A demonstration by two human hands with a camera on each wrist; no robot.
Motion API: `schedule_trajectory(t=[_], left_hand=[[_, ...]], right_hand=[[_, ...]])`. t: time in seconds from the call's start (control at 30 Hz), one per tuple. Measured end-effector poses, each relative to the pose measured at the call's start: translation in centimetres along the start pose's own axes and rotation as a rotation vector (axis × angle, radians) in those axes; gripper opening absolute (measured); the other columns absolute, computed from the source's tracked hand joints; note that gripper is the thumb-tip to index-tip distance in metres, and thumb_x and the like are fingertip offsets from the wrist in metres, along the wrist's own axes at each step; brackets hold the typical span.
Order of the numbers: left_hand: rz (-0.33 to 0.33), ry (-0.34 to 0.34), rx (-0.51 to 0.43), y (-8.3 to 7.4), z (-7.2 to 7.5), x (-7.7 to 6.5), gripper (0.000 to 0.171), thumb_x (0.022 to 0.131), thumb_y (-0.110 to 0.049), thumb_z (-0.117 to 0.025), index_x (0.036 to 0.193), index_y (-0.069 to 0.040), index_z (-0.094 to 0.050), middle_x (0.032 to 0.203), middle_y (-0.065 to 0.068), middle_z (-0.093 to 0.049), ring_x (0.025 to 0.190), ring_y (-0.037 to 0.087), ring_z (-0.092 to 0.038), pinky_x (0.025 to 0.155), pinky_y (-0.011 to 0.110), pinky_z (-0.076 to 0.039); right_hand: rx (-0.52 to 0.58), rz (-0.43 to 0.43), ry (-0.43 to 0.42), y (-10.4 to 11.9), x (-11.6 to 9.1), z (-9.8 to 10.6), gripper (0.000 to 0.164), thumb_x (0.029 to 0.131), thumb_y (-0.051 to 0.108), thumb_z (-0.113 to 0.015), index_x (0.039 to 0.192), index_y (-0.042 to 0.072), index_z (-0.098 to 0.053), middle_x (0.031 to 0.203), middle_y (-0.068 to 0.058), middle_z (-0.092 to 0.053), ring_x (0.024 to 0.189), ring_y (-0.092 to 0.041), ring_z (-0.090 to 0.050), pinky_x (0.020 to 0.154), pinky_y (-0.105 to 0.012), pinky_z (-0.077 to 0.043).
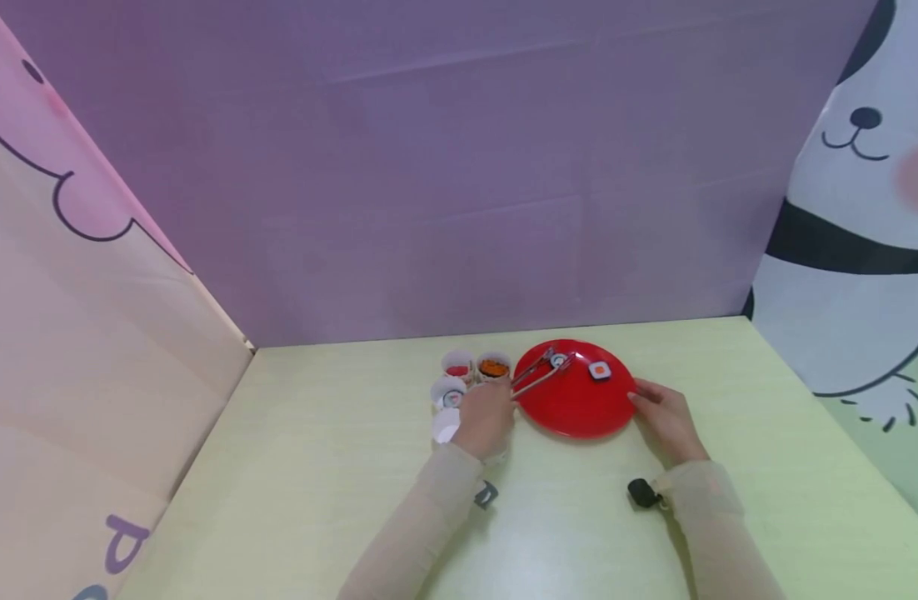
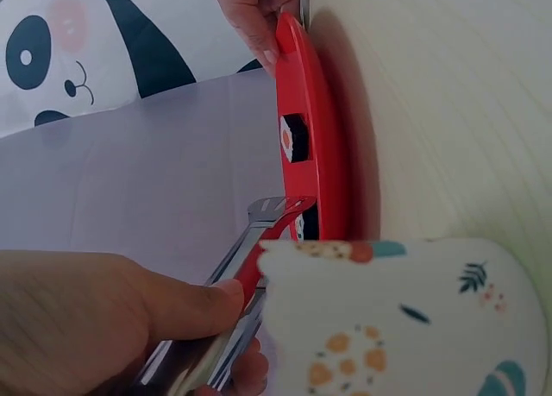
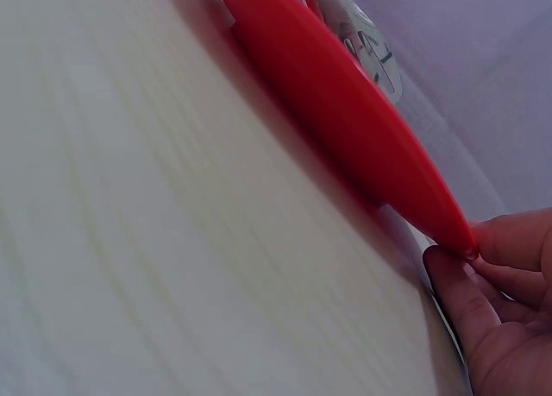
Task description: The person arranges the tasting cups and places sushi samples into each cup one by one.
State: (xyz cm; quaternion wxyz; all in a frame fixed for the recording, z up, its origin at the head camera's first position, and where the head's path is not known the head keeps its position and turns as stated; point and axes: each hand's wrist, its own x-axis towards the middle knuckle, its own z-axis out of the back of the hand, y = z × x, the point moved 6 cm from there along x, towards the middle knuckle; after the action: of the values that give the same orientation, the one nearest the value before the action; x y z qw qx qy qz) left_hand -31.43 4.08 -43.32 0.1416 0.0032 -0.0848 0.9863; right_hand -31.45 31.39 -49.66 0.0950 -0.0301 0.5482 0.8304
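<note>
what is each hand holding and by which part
The left hand grips silver metal tongs by their long arms; the right hand pinches the round red plate by its rim.

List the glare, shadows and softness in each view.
Head: a pale glare patch on the table between the sleeves, and the cups' contents are too small for fine detail; left wrist: the plate casts a soft shadow on the table, the left hand looks dim; right wrist: the plate shades the table beneath it, and the wood grain looks soft.
</note>
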Motion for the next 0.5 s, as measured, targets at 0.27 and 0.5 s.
schedule_trajectory(t=[0.27, 0.5], left_hand=[[0.023, 0.005, -0.046, 0.5, -0.1, -0.1, 0.025, 0.091, -0.031, -0.061, 0.109, -0.013, -0.062, 0.08, 0.003, -0.064, 0.066, 0.019, -0.058, 0.049, 0.031, -0.042], [0.037, -0.004, -0.124, 1.1, 0.4, -0.6, 0.03, 0.09, -0.032, -0.063, 0.113, -0.014, -0.062, 0.086, 0.002, -0.067, 0.07, 0.018, -0.058, 0.056, 0.031, -0.045]], right_hand=[[0.01, -0.03, 0.001, -0.2, 0.2, 0.0, 0.051, 0.1, 0.024, -0.044, 0.143, -0.002, -0.034, 0.144, -0.023, -0.038, 0.132, -0.039, -0.033, 0.105, -0.047, -0.034], [-0.011, -0.011, 0.0, -0.1, 0.1, 0.0, 0.05, 0.1, 0.024, -0.044, 0.142, -0.004, -0.035, 0.143, -0.024, -0.039, 0.131, -0.039, -0.035, 0.104, -0.047, -0.035]])
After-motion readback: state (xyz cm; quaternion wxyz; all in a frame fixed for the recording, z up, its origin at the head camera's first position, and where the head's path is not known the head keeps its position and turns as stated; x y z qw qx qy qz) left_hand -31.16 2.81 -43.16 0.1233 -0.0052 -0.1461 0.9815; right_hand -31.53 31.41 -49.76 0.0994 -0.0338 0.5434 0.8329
